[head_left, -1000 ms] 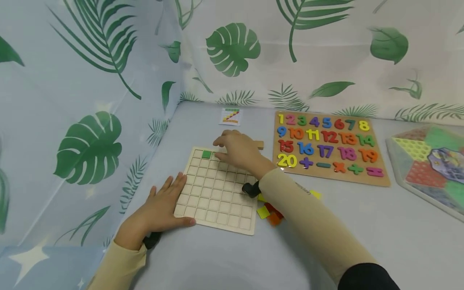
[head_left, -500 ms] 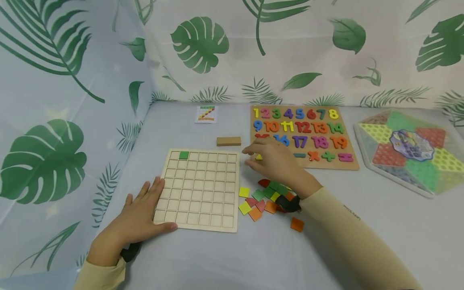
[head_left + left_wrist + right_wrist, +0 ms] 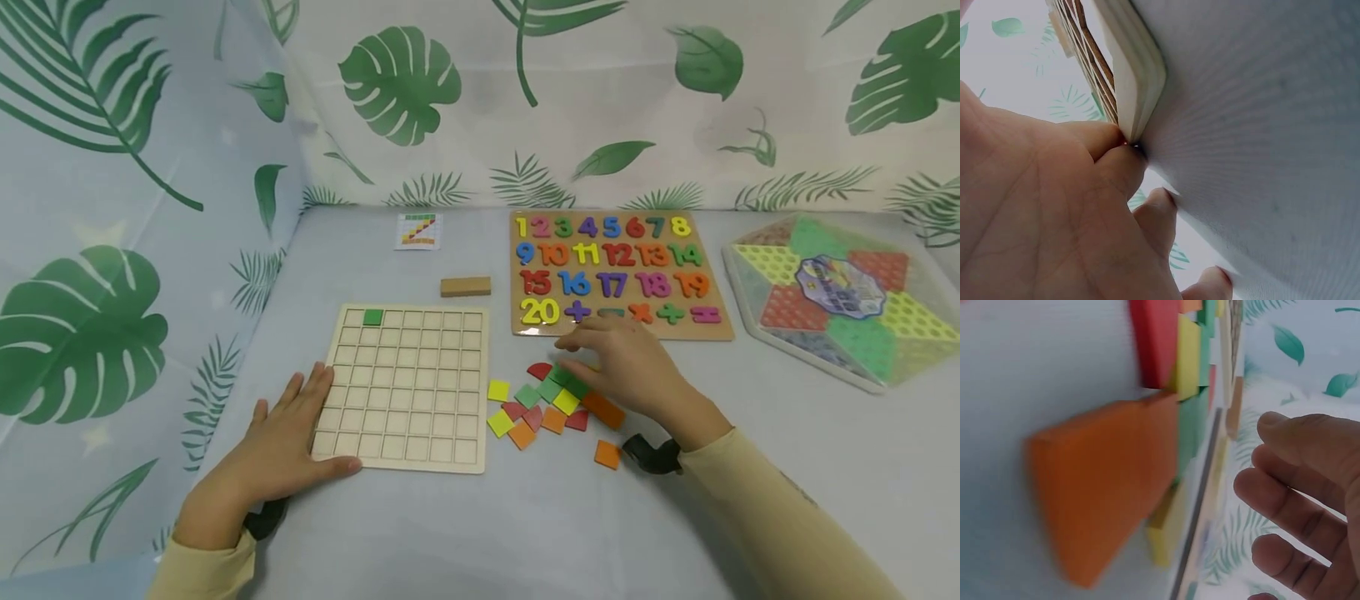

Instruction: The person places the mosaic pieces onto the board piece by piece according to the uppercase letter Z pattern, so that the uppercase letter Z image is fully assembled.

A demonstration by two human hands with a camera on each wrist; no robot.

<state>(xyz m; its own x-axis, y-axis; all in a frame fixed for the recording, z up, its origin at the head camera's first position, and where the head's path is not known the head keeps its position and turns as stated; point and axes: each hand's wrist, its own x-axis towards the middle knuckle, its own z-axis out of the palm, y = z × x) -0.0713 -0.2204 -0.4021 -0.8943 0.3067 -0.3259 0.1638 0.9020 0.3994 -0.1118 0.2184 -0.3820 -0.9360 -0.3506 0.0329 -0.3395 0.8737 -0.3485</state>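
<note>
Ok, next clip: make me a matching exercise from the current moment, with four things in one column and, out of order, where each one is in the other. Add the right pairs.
Things
1. left hand
2. right hand
3. lone green tile
4. wooden block

Places
A. at the heap of loose pieces
B. on the cloth, just beyond the far edge of the grid board
C. against the left side of the grid board
D. in the far row of the grid board, second square from the left

Right pairs: 1-C, 2-A, 3-D, 4-B

room fronts the grid board (image 3: pixel 397 387); tiles (image 3: pixel 549 391) obstruct its right.
</note>
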